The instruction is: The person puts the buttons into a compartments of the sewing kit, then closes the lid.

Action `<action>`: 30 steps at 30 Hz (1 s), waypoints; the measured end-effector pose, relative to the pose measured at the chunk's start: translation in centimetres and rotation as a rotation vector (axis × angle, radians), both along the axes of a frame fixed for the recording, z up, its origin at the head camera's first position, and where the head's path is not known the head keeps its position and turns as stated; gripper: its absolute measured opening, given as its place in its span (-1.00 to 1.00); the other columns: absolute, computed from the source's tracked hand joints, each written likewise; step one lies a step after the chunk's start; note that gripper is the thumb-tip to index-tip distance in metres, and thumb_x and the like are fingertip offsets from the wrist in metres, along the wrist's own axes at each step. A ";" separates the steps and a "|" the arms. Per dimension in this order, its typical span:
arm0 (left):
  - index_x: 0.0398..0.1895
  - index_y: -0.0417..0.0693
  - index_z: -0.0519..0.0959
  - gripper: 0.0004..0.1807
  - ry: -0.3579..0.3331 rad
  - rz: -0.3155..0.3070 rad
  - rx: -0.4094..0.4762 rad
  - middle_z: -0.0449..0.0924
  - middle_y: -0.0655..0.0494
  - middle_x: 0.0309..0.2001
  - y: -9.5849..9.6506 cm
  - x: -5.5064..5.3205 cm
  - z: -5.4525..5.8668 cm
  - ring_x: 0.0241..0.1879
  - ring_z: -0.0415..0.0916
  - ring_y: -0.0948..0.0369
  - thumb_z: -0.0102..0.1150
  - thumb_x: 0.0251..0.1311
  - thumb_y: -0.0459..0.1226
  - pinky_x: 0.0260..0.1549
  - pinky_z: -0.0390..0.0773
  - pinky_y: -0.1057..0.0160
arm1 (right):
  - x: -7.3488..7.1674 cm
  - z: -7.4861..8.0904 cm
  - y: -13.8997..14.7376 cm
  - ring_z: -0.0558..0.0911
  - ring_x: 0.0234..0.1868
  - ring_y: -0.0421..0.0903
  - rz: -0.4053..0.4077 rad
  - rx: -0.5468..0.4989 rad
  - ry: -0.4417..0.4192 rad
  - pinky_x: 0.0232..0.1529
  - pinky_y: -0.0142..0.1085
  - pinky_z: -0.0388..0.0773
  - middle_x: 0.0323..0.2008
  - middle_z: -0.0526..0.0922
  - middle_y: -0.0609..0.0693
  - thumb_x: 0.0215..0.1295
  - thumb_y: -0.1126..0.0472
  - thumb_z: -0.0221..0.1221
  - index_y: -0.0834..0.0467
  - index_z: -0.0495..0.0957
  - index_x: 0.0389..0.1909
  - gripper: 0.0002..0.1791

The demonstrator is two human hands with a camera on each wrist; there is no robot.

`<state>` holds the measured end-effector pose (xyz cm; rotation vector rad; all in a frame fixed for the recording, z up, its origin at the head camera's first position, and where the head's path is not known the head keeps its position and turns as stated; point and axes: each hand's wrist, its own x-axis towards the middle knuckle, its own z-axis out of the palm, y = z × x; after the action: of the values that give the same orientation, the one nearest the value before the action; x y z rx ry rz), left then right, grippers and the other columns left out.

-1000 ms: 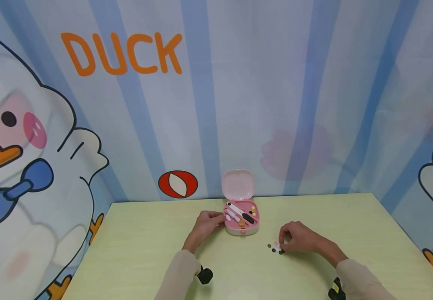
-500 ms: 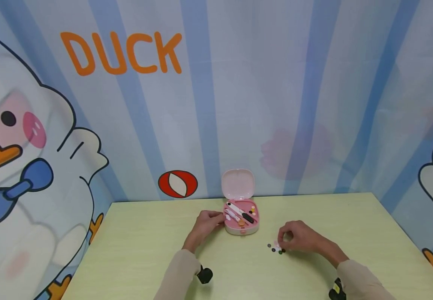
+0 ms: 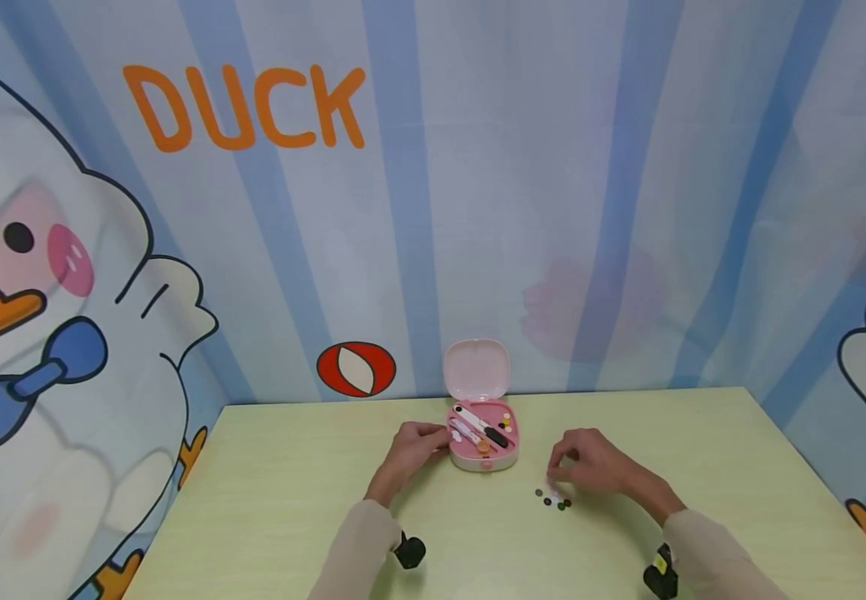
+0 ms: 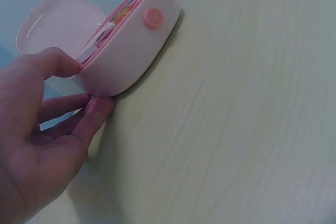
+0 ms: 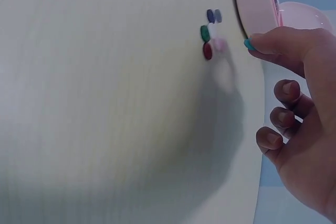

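A pink-and-white case (image 3: 466, 461) stands at the back of the table with its lid (image 3: 476, 369) raised. My left hand (image 3: 412, 450) grips its left corner, thumb at the rim and fingers low on the wall in the left wrist view. In the right wrist view, my right hand (image 5: 310, 103) pinches a small teal button (image 5: 249, 44) between thumb and forefinger, above the table. Below it lie several loose buttons, among them a green button (image 5: 205, 33), a dark red button (image 5: 208, 51) and a dark blue button (image 5: 210, 16).
Inside the case lie a white tool with a black end (image 3: 494, 435), an orange round piece (image 3: 483, 446) and small coloured pieces (image 3: 506, 422). The pale wooden table (image 3: 290, 500) meets a duck-printed curtain (image 3: 478, 208) right behind the case.
My right hand has lifted off the loose buttons and moved slightly up and left, towards the case. My left hand and the case have stayed still.
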<state>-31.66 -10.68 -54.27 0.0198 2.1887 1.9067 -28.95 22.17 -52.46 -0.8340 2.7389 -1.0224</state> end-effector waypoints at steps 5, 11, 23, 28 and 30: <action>0.17 -0.45 0.60 -0.59 0.001 0.003 -0.001 0.68 -0.17 0.05 0.0 0.0 -0.1 -0.01 0.67 0.08 0.23 0.44 -0.28 0.09 0.67 0.08 | -1.0 0.3 -1.0 0.37 -0.45 -0.20 -0.014 -0.032 0.022 -0.40 -0.35 0.27 -0.54 0.47 -0.19 0.28 0.19 0.41 0.01 0.81 -0.39 -0.94; 0.17 -0.45 0.61 -0.60 0.002 0.005 0.004 0.69 -0.17 0.05 -0.1 -0.1 -0.3 0.00 0.68 0.07 0.23 0.44 -0.28 0.08 0.68 0.11 | -2.0 0.6 -2.2 0.34 -0.46 -0.20 -0.015 -0.095 0.041 -0.36 -0.31 0.21 -0.56 0.45 -0.16 0.30 0.18 0.41 0.04 0.82 -0.35 -0.94; 0.18 -0.43 0.60 -0.59 -0.004 0.014 -0.011 0.68 -0.15 0.06 -0.1 0.0 -0.2 0.00 0.67 0.08 0.23 0.45 -0.26 0.07 0.68 0.13 | -3.9 0.9 -5.1 0.36 -0.50 -0.15 -0.195 -0.190 -0.031 -0.40 -0.31 0.23 -0.60 0.42 -0.07 0.32 0.19 0.38 0.13 0.82 -0.28 -0.90; 0.17 -0.42 0.61 -0.59 -0.005 0.020 -0.015 0.68 -0.14 0.06 0.0 -0.1 -0.2 0.00 0.67 0.09 0.24 0.44 -0.26 0.08 0.68 0.13 | -4.1 1.0 -6.0 0.36 -0.49 -0.12 -0.260 -0.225 -0.049 -0.40 -0.29 0.21 -0.59 0.44 -0.06 0.35 0.18 0.37 0.16 0.82 -0.24 -0.87; 0.17 -0.42 0.62 -0.60 -0.006 0.021 -0.017 0.68 -0.14 0.06 0.0 -0.1 -0.1 -0.01 0.67 0.09 0.25 0.43 -0.26 0.08 0.68 0.12 | -4.2 1.0 -6.2 0.35 -0.50 -0.10 -0.279 -0.238 -0.050 -0.42 -0.28 0.22 -0.59 0.44 -0.05 0.38 0.17 0.36 0.17 0.81 -0.24 -0.86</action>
<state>-31.76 -10.64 -54.42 -0.0118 2.2092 1.8970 -33.18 15.92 -51.50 -0.4484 2.7809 -1.4218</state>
